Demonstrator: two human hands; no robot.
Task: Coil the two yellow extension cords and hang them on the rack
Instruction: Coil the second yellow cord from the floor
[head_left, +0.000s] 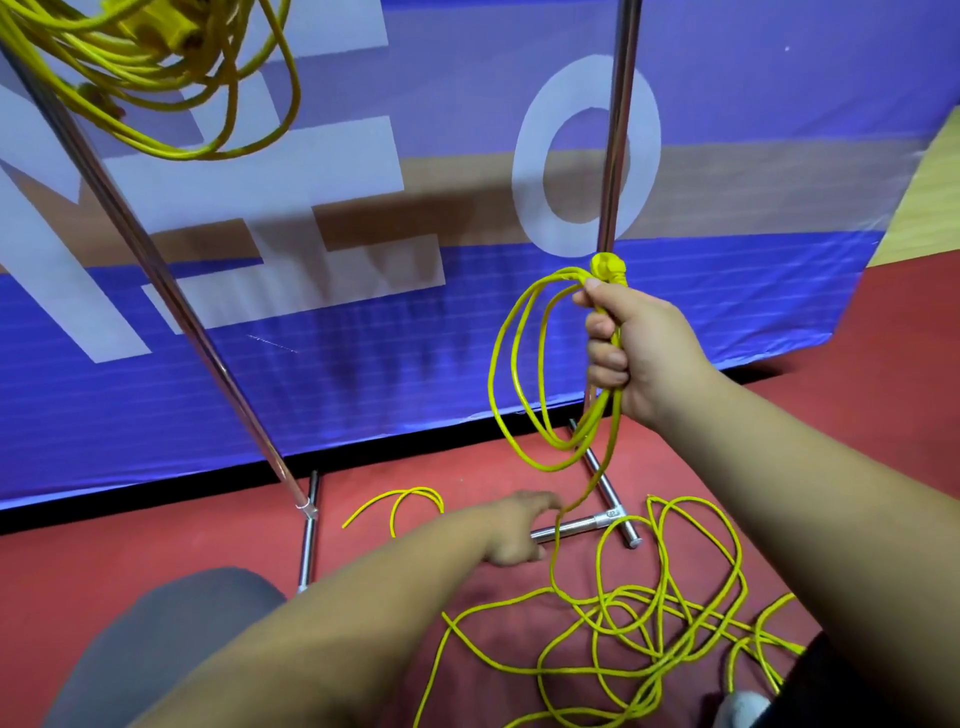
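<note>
One yellow extension cord (156, 78) hangs coiled at the top left of the metal rack (156, 270). My right hand (644, 353) grips a few loops of the second yellow cord (519, 415) in front of the rack's right pole (618, 130), with the cord's plug (608, 267) sticking up above my fist. A single strand runs down from those loops to my left hand (519, 530), which is low near the floor and pinches the strand where it bends at my fingertips. The rest of this cord (675, 623) lies in a loose tangle on the red floor.
The rack's base bars (571, 527) lie on the floor right by my left hand. A blue banner with large white letters (363, 364) stands just behind the rack. My grey-clad knee (156, 649) is at the lower left, and a shoe (743, 712) sits at the bottom right.
</note>
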